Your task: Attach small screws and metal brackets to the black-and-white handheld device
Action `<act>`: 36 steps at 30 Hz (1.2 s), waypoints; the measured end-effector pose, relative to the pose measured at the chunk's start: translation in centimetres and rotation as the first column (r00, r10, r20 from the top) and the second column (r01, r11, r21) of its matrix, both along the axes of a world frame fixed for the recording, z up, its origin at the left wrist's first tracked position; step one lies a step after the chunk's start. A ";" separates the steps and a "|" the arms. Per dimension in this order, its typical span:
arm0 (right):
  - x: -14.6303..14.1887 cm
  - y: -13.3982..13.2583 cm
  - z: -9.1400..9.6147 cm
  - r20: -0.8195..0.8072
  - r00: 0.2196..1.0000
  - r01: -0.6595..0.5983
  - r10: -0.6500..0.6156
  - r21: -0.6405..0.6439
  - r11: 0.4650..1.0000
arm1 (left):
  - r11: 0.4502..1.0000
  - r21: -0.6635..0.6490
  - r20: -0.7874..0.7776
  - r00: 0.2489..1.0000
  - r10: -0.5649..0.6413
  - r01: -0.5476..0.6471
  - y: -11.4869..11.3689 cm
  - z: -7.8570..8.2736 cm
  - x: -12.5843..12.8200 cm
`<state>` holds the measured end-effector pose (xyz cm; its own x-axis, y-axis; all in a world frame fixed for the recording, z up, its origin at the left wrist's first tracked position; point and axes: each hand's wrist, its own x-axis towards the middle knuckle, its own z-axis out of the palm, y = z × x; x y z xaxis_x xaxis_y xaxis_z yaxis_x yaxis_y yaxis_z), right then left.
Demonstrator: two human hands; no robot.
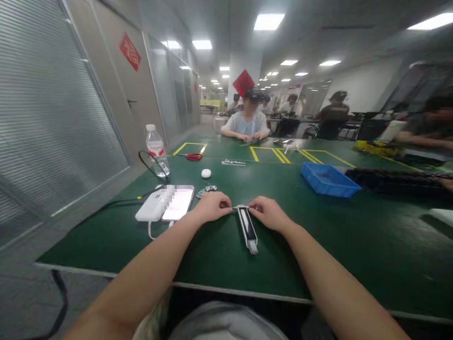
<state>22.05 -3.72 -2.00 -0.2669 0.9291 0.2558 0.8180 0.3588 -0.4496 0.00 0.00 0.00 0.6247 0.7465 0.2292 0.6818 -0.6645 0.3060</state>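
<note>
A long narrow white-framed piece with a black face (249, 227) lies on the green table in front of me. Its light grey end points toward me; its exact kind is unclear. At its far end, my left hand (213, 207) is closed in a pinch from the left, with a thin, small bit showing at the fingertips that I cannot make out. From the opposite side, my right hand (269, 212) pinches at the far right corner of the white-framed piece. Small grey linked parts (206, 190) lie just beyond my left hand.
To the left are a phone (179, 203), a white power bank (153, 206) with a cable, and a water bottle (155, 150). Farther back lie a white case (205, 173) and red-handled scissors (193, 156). A blue tray (329, 179) stands right; a person (247, 120) sits opposite.
</note>
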 end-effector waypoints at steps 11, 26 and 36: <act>0.0 0.0 0.1 -0.032 0.999 -0.006 0.006 0.006 1.000 | 0.998 0.045 -0.017 0.999 -0.050 0.050 -0.4 0.4 0.1; 0.0 0.0 0.1 -0.043 0.999 -0.015 0.016 0.012 1.000 | 0.999 0.012 -0.035 0.999 -0.039 0.040 -0.3 0.1 0.1; 0.1 0.1 -0.1 -0.036 0.999 -0.024 0.024 0.017 1.000 | 1.000 -0.021 0.014 1.000 -0.006 0.006 -0.5 0.3 0.3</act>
